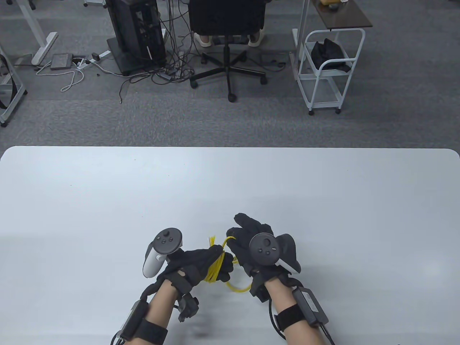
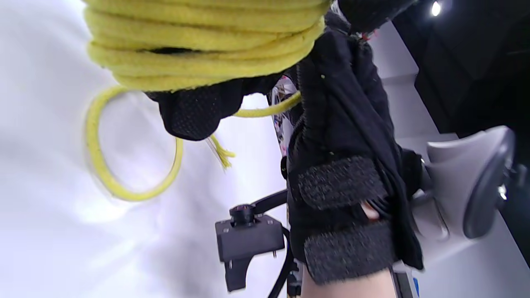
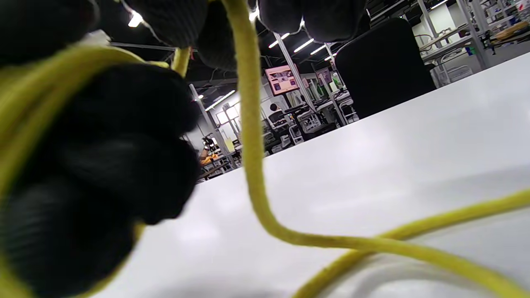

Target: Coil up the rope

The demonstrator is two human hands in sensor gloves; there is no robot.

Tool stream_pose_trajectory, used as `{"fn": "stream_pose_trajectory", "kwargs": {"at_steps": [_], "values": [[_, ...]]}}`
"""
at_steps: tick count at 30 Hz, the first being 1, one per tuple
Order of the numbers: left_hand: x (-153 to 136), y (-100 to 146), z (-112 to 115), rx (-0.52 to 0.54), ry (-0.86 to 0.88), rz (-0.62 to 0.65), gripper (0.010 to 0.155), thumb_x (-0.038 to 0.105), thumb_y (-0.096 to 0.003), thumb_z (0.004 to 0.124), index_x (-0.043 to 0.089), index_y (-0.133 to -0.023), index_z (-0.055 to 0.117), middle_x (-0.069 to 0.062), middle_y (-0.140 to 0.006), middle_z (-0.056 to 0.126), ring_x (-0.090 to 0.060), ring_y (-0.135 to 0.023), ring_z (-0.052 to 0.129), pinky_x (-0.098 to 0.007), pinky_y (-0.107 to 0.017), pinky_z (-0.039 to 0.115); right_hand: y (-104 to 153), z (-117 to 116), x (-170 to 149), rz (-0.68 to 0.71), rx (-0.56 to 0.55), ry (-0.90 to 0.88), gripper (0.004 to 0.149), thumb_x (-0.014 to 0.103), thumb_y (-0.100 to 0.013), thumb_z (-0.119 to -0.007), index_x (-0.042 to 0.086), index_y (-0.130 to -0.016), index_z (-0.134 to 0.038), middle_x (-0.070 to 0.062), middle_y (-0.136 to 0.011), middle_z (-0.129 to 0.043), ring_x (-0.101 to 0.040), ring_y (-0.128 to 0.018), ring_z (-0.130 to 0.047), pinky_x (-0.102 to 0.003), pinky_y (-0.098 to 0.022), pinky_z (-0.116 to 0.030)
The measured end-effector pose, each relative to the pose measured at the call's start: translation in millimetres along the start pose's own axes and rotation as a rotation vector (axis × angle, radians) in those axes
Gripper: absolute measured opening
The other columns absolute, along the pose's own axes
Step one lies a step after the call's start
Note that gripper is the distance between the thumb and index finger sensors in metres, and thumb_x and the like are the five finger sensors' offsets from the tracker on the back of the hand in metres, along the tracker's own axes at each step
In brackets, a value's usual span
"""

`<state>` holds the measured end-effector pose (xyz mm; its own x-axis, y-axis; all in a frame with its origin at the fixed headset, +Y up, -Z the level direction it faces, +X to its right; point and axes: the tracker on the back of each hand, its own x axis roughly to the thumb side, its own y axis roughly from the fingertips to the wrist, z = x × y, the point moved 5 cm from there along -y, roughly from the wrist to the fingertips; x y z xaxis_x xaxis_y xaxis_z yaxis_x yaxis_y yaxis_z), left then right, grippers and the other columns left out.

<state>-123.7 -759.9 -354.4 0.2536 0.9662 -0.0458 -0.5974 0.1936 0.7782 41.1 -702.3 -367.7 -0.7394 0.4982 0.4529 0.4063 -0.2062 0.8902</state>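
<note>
Table view shows me both hands low near the front edge of the white table (image 1: 107,187), about midway along it. My left hand (image 1: 201,264) has the yellow rope (image 1: 215,266) wound around it in many turns, a tight bundle crossing the glove, with a frayed end sticking up just beyond the fingers. My right hand (image 1: 251,248) sits just beside it, touching or nearly so, and a single strand arcs from the bundle up to its fingers, which pinch that strand. A short slack loop of rope lies on the surface between the two wrists. From the left wrist view I see the coil (image 2: 203,41) stacked thick around the glove, a loose ring of rope lying on the table below it, and a frayed tip hanging near a gloved fingertip; I cannot tell how tightly those left fingers close under the turns. From the right wrist view one strand drops from between my dark fingertips (image 3: 285,14), bends onto the tabletop and runs off toward the right edge of that view.
</note>
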Motion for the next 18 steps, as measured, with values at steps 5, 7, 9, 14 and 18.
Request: {"fn": "stream_pose_trajectory", "kwargs": {"at_steps": [5, 7, 9, 14, 18], "values": [[-0.8, 4.0, -10.7, 0.07, -0.018, -0.002, 0.068, 0.05, -0.063, 0.046, 0.007, -0.106, 0.074, -0.028, -0.101, 0.083, -0.039, -0.079, 0.097, -0.042, -0.061, 0.076, 0.4, -6.2, 17.9, 0.059, -0.009, -0.048, 0.043, 0.039, -0.06, -0.067, 0.014, -0.094, -0.069, -0.022, -0.115, -0.044, -0.053, -0.098, -0.057, -0.079, -0.065, -0.041], [0.2, 6.4, -15.5, 0.114, -0.031, 0.001, 0.068, 0.051, -0.0631, 0.045, 0.006, -0.108, 0.071, -0.028, -0.103, 0.081, -0.04, -0.081, 0.096, -0.043, -0.062, 0.075, 1.2, -9.3, 25.7, 0.083, -0.007, -0.045, 0.043, 0.038, -0.06, -0.066, 0.013, -0.095, -0.068, -0.022, -0.115, -0.044, -0.053, -0.098, -0.057, -0.079, -0.065, -0.041], [0.6, 9.5, -21.5, 0.179, -0.045, 0.003, 0.067, 0.05, -0.063, 0.046, 0.006, -0.108, 0.07, -0.029, -0.103, 0.08, -0.04, -0.081, 0.095, -0.043, -0.062, 0.074, 2.0, -10.9, 32.5, 0.104, -0.011, -0.038, 0.044, 0.038, -0.06, -0.066, 0.012, -0.095, -0.068, -0.022, -0.115, -0.044, -0.052, -0.098, -0.057, -0.079, -0.065, -0.041], [3.6, 16.0, -32.8, 0.29, -0.015, 0.036, 0.065, 0.05, -0.0635, 0.05, 0.007, -0.109, 0.068, -0.027, -0.105, 0.078, -0.039, -0.083, 0.094, -0.042, -0.064, 0.073, 3.1, -16.7, 40.6, 0.135, 0.01, -0.02, 0.044, 0.037, -0.06, -0.065, 0.012, -0.096, -0.069, -0.022, -0.115, -0.044, -0.052, -0.098, -0.057, -0.079, -0.066, -0.041], [5.4, 19.6, -37.9, 0.359, -0.007, 0.052, 0.062, 0.049, -0.0634, 0.055, 0.009, -0.109, 0.067, -0.026, -0.105, 0.078, -0.037, -0.084, 0.094, -0.041, -0.064, 0.074, 3.1, -21.5, 42.0, 0.142, 0.032, -0.019, 0.043, 0.037, -0.06, -0.065, 0.013, -0.096, -0.069, -0.022, -0.115, -0.043, -0.053, -0.098, -0.057, -0.079, -0.066, -0.041]]}}
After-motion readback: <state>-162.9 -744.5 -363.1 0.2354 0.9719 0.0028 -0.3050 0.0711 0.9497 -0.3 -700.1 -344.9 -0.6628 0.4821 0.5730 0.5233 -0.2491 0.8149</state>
